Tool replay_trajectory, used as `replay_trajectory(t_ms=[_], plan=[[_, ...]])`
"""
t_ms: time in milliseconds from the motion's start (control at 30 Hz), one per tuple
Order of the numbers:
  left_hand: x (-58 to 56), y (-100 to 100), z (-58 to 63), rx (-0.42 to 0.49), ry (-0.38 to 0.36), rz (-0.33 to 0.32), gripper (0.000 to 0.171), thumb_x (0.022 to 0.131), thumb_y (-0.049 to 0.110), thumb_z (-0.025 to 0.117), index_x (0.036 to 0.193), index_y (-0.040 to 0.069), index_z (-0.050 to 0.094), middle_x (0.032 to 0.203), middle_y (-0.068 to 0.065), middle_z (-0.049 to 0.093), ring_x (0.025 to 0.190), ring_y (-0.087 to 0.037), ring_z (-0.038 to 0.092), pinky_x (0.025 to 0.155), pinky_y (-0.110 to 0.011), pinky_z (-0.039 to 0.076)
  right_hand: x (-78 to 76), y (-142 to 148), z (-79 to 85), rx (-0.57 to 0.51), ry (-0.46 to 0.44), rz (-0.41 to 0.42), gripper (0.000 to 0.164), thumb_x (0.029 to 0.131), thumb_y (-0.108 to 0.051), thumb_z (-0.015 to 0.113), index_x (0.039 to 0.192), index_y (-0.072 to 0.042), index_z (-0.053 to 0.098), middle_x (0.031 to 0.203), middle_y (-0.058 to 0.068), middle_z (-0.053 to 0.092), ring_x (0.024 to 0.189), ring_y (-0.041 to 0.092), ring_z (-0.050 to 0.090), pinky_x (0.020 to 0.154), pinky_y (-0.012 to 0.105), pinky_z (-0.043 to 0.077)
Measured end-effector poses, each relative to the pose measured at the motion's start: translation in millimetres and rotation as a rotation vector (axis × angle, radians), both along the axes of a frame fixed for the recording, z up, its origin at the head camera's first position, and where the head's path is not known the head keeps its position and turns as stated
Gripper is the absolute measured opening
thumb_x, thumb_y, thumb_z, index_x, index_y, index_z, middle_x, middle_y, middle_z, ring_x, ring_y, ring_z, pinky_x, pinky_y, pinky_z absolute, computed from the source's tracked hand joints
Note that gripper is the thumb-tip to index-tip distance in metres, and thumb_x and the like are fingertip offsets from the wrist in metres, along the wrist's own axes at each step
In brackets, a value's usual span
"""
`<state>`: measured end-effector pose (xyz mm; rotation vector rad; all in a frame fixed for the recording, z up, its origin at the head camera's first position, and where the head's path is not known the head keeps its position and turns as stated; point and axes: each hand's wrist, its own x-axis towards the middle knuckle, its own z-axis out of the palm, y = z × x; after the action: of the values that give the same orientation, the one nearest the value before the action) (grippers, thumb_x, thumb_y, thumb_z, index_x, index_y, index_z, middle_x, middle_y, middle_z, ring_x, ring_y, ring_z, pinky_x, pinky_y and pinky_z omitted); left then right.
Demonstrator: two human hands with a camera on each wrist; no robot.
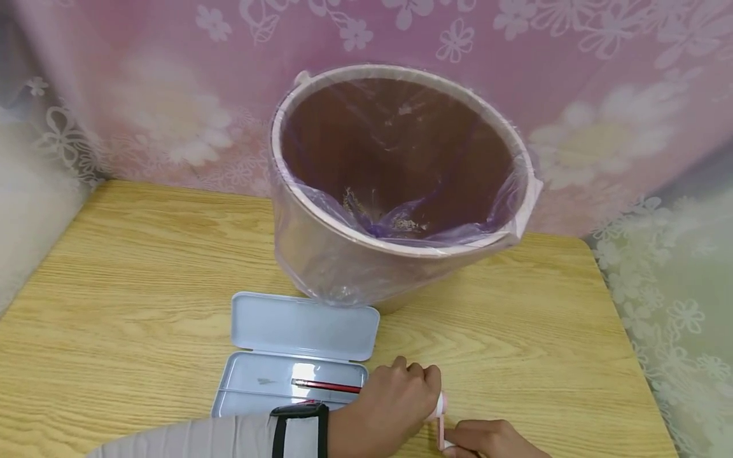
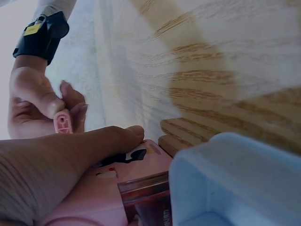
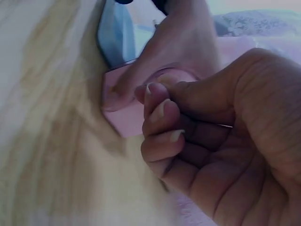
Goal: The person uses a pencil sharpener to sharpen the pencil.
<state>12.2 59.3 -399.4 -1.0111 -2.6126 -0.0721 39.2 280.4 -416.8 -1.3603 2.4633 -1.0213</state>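
A pink crank pencil sharpener (image 2: 101, 197) with a dark see-through panel stands beside the open pencil case. My left hand (image 1: 392, 407) grips its body from above, thumb along one side in the left wrist view, and hides most of it in the head view. The crank handle (image 1: 440, 432) sticks out toward my right hand (image 1: 487, 439), which pinches its end between thumb and fingers. In the right wrist view the sharpener's pink body (image 3: 129, 117) shows behind my curled right fingers.
The light-blue pencil case (image 1: 303, 327) lies open at the left hand, a red pencil (image 1: 329, 385) inside. Behind it stands a large bin (image 1: 366, 238) with a clear purple liner and pale bits inside. The wooden table (image 1: 143, 286) meets a pink flowered curtain (image 1: 172, 83).
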Motion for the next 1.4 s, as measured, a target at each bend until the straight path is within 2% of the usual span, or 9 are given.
replay_trajectory(t_ms=[233,600,833,967,1067,1167,1233,1300,1400], plan=[[0.0,1,-4.5,0.028,0.043,0.004,0.031,0.077,0.023,0.077,0.071,0.020,0.046,0.054,0.010,0.040,0.048,-0.003,0.031,0.037,-0.019,0.018,-0.5,-1,10.8,0.005,0.083,0.002,0.006,0.097,-0.011,0.068,0.095,-0.011,0.074,0.070,-0.013,0.055,0.071,-0.019,0.038,0.058,-0.003,0.032],[0.6,-1,-6.7,0.008,0.084,0.010,0.027,0.082,0.022,0.069,0.071,0.021,0.045,0.053,0.010,0.037,0.048,-0.003,0.030,0.037,-0.019,0.016,-11.1,3,27.9,-0.059,0.095,0.057,0.020,0.091,-0.007,0.073,0.108,0.002,0.074,0.072,-0.012,0.052,0.072,-0.017,0.037,0.063,-0.003,0.032],[-0.8,0,-4.2,0.008,0.044,-0.015,0.030,0.084,0.023,0.072,0.071,0.021,0.046,0.053,0.010,0.037,0.048,-0.002,0.028,0.037,-0.018,0.015,-6.5,3,32.2,-0.055,0.144,-0.044,0.016,0.094,-0.007,0.069,0.106,0.003,0.074,0.076,-0.013,0.057,0.071,-0.017,0.041,0.059,-0.002,0.033],[-2.2,0,-4.3,0.006,0.046,-0.023,0.034,0.087,0.029,0.073,0.070,0.020,0.045,0.053,0.010,0.035,0.048,-0.003,0.025,0.038,-0.019,0.013,-13.5,3,36.4,-0.067,0.153,-0.122,0.019,0.095,-0.002,0.068,0.113,0.001,0.072,0.077,-0.013,0.057,0.070,-0.013,0.045,0.059,0.001,0.035],[-3.3,0,-5.3,0.059,0.107,-0.011,0.038,0.097,0.035,0.061,0.067,0.021,0.043,0.051,0.010,0.034,0.048,-0.003,0.021,0.040,-0.019,0.009,-22.8,0,40.1,-0.030,0.153,-0.164,0.022,0.093,0.000,0.068,0.115,-0.002,0.071,0.079,-0.014,0.057,0.072,-0.012,0.047,0.060,0.003,0.036],[-4.7,1,-6.4,0.134,0.180,-0.002,0.047,0.108,0.035,0.037,0.064,0.020,0.040,0.049,0.010,0.032,0.047,-0.004,0.017,0.041,-0.019,0.006,-30.2,-3,44.1,0.020,0.163,-0.206,0.027,0.089,0.003,0.072,0.115,-0.004,0.072,0.082,-0.016,0.059,0.074,-0.012,0.049,0.063,0.004,0.038],[-5.1,1,-6.8,0.159,0.201,-0.004,0.048,0.109,0.028,0.028,0.063,0.020,0.039,0.049,0.011,0.031,0.048,-0.004,0.014,0.042,-0.019,0.006,-34.5,-4,45.5,0.038,0.168,-0.216,0.027,0.088,0.003,0.072,0.114,-0.004,0.072,0.085,-0.016,0.062,0.075,-0.011,0.052,0.065,0.005,0.041],[-5.3,1,-6.7,0.150,0.183,-0.010,0.047,0.109,0.027,0.032,0.063,0.021,0.040,0.049,0.011,0.031,0.048,-0.004,0.014,0.042,-0.019,0.006,-39.4,-5,45.3,0.051,0.176,-0.217,0.027,0.088,0.003,0.073,0.114,-0.005,0.073,0.089,-0.014,0.067,0.077,-0.008,0.058,0.069,0.006,0.044],[-4.0,1,-6.8,0.066,0.124,-0.021,0.030,0.102,0.030,0.055,0.073,0.022,0.053,0.051,0.011,0.039,0.047,-0.003,0.021,0.039,-0.017,0.011,-45.5,-5,41.0,0.087,0.160,-0.217,0.027,0.090,0.003,0.071,0.116,-0.004,0.073,0.097,-0.008,0.073,0.084,-0.002,0.065,0.072,0.007,0.047]])
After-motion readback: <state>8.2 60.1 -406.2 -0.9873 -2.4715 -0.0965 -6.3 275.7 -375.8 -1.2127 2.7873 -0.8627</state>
